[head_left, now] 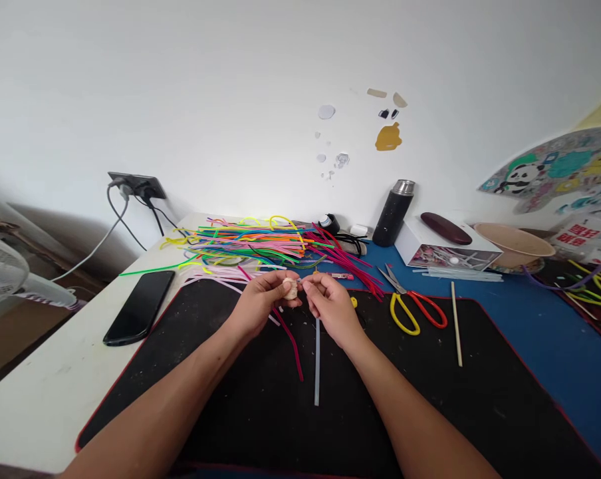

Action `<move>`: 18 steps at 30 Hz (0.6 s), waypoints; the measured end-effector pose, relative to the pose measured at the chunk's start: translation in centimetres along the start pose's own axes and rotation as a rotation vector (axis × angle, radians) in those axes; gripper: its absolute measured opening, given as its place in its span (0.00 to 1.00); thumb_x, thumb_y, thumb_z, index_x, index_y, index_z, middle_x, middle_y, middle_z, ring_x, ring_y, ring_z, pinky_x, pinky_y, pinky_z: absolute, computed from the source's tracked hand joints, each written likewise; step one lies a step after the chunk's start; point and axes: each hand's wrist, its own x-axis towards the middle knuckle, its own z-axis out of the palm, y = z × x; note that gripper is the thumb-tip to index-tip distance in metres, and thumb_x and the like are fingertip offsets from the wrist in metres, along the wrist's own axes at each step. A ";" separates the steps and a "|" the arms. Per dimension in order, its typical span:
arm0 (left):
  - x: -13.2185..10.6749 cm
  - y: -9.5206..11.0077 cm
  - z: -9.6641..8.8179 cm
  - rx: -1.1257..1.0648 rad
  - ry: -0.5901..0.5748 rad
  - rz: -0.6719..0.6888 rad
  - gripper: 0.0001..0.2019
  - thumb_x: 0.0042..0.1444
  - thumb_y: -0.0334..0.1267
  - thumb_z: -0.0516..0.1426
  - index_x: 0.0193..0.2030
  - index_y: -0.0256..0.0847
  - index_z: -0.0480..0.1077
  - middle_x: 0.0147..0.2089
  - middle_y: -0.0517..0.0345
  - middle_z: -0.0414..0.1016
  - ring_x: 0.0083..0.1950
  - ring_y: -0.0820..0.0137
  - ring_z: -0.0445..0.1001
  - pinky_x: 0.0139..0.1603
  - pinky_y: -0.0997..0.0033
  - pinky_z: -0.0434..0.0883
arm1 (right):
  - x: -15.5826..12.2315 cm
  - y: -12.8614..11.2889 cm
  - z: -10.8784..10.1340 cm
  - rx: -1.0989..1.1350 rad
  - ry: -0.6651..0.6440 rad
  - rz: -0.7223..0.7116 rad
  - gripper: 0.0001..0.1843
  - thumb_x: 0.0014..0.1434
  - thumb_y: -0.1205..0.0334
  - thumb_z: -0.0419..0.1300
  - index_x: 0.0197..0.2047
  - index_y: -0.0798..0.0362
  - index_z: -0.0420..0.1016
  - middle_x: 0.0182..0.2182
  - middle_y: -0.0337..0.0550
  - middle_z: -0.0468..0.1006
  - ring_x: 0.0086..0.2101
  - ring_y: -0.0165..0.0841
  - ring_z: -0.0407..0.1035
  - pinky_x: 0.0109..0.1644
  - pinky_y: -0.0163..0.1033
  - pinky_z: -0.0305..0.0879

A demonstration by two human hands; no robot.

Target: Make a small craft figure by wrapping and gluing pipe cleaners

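Note:
My left hand [268,299] pinches a small cream-coloured lump [290,289] between thumb and fingers, above the black mat. Its exact kind is too small to tell. Close beside it, my right hand [328,303] has thumb and forefinger pressed together at the lump's right side; whatever they grip is too small to make out. Below the right hand a translucent glue stick [317,366] lies on the mat, its far end hidden by the hand. A dark pink pipe cleaner [294,349] runs out from under my left hand. Right of my right hand lie scissors [405,293] with yellow and red handles.
A heap of coloured pipe cleaners [250,243] spreads along the back. A phone [139,308] lies left, a wooden stick [456,326] right. Behind stand a black flask [394,213] and a white box [415,243], near more translucent sticks [463,274] and a bowl [514,243].

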 end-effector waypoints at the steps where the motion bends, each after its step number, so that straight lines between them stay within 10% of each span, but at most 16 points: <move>1: 0.1 -0.1 0.0 -0.008 0.015 -0.003 0.21 0.45 0.46 0.77 0.42 0.37 0.82 0.37 0.53 0.84 0.33 0.69 0.81 0.36 0.70 0.81 | 0.0 0.0 0.0 -0.001 0.002 -0.001 0.21 0.61 0.41 0.65 0.41 0.52 0.75 0.19 0.29 0.67 0.18 0.26 0.59 0.22 0.34 0.53; 18: 0.3 0.3 -0.5 -0.123 0.062 0.002 0.22 0.52 0.43 0.75 0.52 0.41 0.81 0.51 0.49 0.85 0.42 0.66 0.85 0.43 0.69 0.81 | -0.1 -0.4 0.2 0.000 0.011 -0.024 0.21 0.61 0.41 0.65 0.41 0.52 0.74 0.19 0.29 0.66 0.18 0.27 0.58 0.22 0.34 0.53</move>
